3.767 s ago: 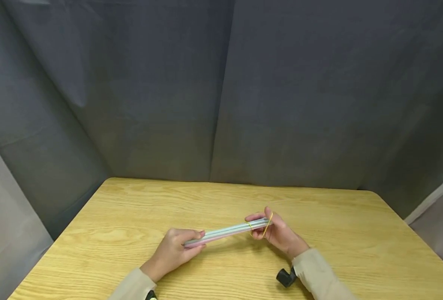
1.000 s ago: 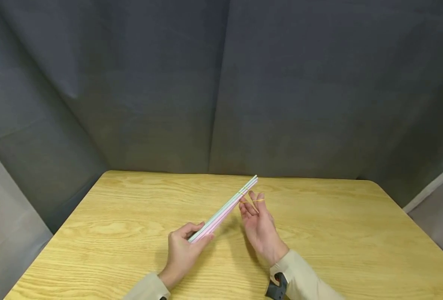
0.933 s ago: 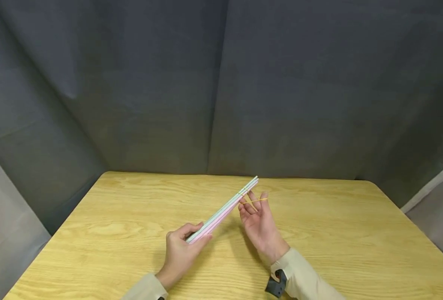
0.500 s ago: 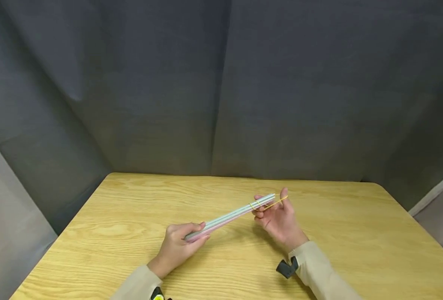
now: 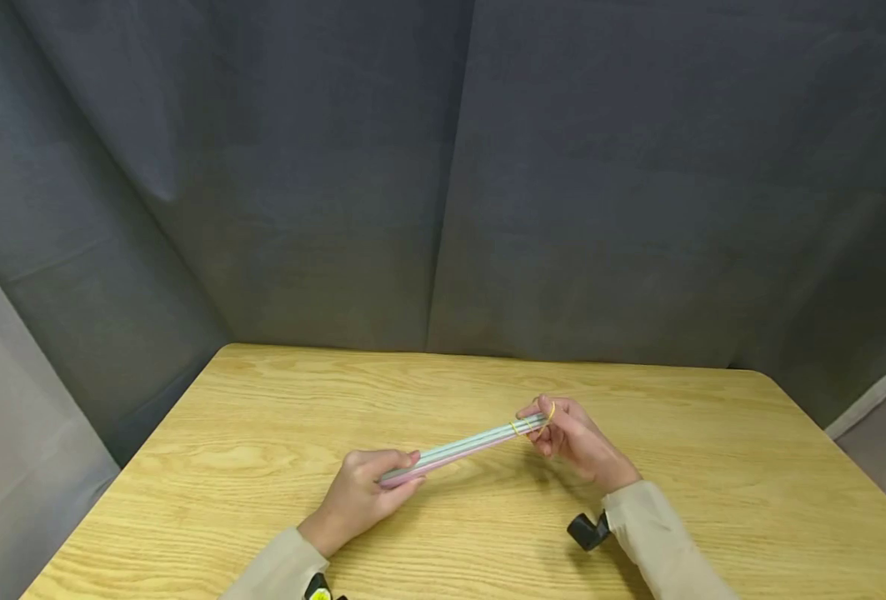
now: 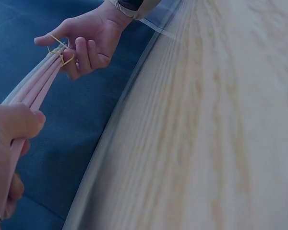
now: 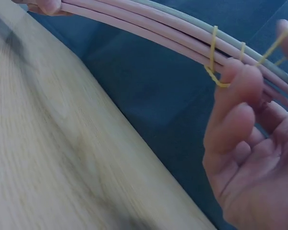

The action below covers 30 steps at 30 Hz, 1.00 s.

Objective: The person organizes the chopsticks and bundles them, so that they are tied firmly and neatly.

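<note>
My left hand (image 5: 360, 492) grips the near end of a bundle of pink and pale green straws (image 5: 461, 447), thumb on top. The bundle slants up to the right, above the table. At its far end my right hand (image 5: 581, 442) hooks a thin yellow rubber band (image 7: 212, 48) with curled fingers and thumb. Part of the band passes around the straws, and in the right wrist view another part runs taut to the thumb. In the left wrist view, the straws (image 6: 36, 84) lead from the left hand (image 6: 12, 127) to the right hand (image 6: 98, 43).
A wood-grain table (image 5: 262, 400) lies below both hands. Dark grey curtains (image 5: 322, 183) hang behind it, with paler panels at both sides. A black wrist-worn device (image 5: 588, 531) sits at the right sleeve.
The bundle has swung from a steep slant to a flatter one. My right hand has shifted right with it, and its thumb has come in toward the straw ends with the band.
</note>
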Available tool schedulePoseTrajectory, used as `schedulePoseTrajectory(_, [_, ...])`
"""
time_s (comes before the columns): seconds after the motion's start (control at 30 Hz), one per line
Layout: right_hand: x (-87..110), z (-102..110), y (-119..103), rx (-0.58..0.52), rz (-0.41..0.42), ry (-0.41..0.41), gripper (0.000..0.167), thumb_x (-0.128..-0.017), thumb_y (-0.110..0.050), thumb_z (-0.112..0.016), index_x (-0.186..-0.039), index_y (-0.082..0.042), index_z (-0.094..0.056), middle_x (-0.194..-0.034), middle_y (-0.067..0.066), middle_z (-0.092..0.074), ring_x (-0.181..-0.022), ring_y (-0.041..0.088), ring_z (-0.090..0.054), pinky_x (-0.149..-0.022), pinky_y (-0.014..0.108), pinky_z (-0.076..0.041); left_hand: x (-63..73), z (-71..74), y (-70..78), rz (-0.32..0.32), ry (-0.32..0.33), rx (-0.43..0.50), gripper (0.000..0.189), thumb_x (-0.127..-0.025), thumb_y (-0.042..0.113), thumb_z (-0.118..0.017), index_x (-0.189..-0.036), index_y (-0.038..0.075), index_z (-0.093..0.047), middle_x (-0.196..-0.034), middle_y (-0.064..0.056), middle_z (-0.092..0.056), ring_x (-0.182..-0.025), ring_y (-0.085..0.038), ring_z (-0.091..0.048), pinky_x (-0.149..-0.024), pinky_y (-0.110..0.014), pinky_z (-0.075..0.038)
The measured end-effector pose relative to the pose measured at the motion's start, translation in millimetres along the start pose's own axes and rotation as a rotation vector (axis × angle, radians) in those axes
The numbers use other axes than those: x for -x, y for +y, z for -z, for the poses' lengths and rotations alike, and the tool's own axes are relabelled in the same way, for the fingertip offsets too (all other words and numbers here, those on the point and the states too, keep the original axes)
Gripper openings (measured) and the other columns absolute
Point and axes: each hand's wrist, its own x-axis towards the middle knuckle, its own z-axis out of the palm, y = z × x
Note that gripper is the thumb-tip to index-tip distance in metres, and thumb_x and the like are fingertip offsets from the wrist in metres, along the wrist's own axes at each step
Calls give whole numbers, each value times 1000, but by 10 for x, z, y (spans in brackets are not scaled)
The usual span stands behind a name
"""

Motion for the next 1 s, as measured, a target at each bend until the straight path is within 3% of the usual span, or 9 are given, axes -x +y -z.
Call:
schedulePoseTrajectory(0.07, [11,11,-15,50,-43,34,36,-106,-26,-37,-102,-17,-72,-75,-10,-67,-57,-2,-53,-52,12,-42,6,-10,0,14,-4,9,22,-65,-8,-82,-80,-1,-68,-79,-16,-73,-72,-24,-73,-66,-18,-56])
schedulePoseTrajectory(0.27, [45,52,-85,269,-186,105,29,-104,-19,-42,-94,-9,-68,-73,-2,-65,-56,4,-54,-50,21,-41,18,-41,-3,60,-36,18,21,-67,-6,-82,-83,-1,-69,-82,-16,-74,-74,-23,-73,-66,-18,-56])
schedulePoseTrajectory(0.43, [-9,-39,-140,487,-239,156,25,-102,-18,-46,-103,6,-54,-86,18,-65,-73,19,-62,-60,31,-51,58,-30,-41,107,-15,-6,23,-66,-3,-83,-84,-2,-70,-82,-16,-74,-74,-24,-73,-65,-18,-55])
schedulePoseTrajectory(0.57, [-57,-122,-142,595,-249,277,21,-100,-13,-47,-110,6,-44,-100,21,-58,-82,24,-60,-68,34,-52,99,-26,-76,183,0,8,23,-66,-2,-84,-84,-2,-70,-83,-17,-73,-76,-25,-73,-68,-19,-56])
schedulePoseTrajectory(0.7, [-52,-109,-116,599,-209,353,18,-100,-7,-47,-112,6,-43,-97,19,-55,-80,21,-57,-67,29,-49,118,-14,-71,316,7,45,22,-68,4,-86,-85,3,-72,-87,-14,-74,-80,-23,-73,-77,-16,-51])
schedulePoseTrajectory(0.83, [-33,-69,-97,592,-198,304,24,-100,-9,-51,-116,9,-50,-90,17,-58,-77,23,-59,-67,30,-50,127,2,-66,437,-20,117,21,-71,11,-85,-88,6,-74,-92,-10,-75,-84,-21,-72,-77,-17,-50])
schedulePoseTrajectory(1.0, [-14,-50,-90,568,-201,248,31,-97,-12,-58,-119,9,-54,-95,24,-60,-78,24,-62,-75,35,-56,136,19,-78,529,-56,209,24,-75,16,-83,-93,5,-74,-96,-12,-74,-86,-19,-71,-73,-23,-57])
